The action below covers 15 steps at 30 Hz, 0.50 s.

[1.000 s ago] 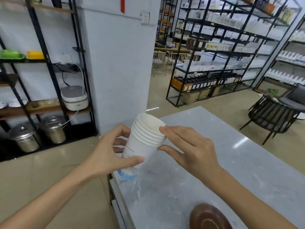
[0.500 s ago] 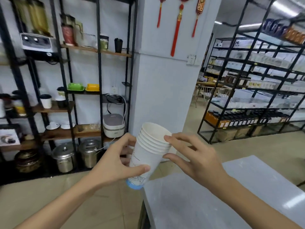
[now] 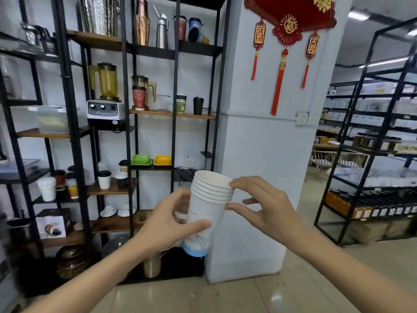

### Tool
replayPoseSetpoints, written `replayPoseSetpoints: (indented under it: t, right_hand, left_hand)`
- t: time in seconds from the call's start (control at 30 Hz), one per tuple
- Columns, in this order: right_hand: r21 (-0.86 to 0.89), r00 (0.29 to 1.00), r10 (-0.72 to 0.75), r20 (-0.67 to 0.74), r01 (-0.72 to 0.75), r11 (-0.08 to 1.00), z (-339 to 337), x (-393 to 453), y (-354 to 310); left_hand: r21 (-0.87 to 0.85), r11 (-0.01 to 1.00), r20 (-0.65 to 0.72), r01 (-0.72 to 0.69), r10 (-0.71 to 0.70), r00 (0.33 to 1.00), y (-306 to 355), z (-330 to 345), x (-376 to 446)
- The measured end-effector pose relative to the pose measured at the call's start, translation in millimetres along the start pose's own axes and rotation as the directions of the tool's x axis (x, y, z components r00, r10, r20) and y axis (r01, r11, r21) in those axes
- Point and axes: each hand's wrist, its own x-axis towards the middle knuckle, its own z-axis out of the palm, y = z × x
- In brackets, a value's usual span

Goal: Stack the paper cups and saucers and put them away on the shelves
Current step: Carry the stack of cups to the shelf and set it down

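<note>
The black shelving unit (image 3: 126, 136) now fills the left half of the frame, where half a second ago less of it was seen and the desk still showed at lower right; the desk is no longer in view. From this it is judged that stacking is done and the carry to the shelves is under way. The stack of paper cups (image 3: 206, 211) is held at centre frame, tilted, rims up. It is wrapped by the left hand (image 3: 167, 224), whose grip is closed around the lower body. The rims are touched by the fingertips of the right hand (image 3: 261, 206), its fingers otherwise spread. No saucers are seen in either hand.
</note>
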Motion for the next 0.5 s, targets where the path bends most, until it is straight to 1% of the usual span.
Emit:
replayPoseSetpoints:
  t: [0.07,0.23,0.37,0.5]
  right_hand:
    - [0.004,1.000,-0.009,0.006,0.009,1.000,18.6,20.7,20.3]
    - [-0.066,0.997,-0.068,0.035,0.070,0.995,64.8,86.4,82.5]
    - [-0.088,0.994,-0.099,0.035,0.102,0.991,99.2,141.3,137.0]
    - [-0.133,0.992,-0.115,0.045,0.120,0.984,129.1,192.5,188.6]
  left_hand:
    - [-0.011,1.000,-0.005,0.002,-0.002,1.000,-11.1,-10.5,24.1]
    - [0.080,0.997,-0.071,-0.004,0.009,0.997,-46.1,-41.4,105.5]
    - [0.079,0.997,-0.077,-0.015,0.021,0.997,-71.2,-69.5,177.4]
    - [0.124,0.992,-0.074,-0.020,0.029,0.997,-97.8,-94.6,251.6]
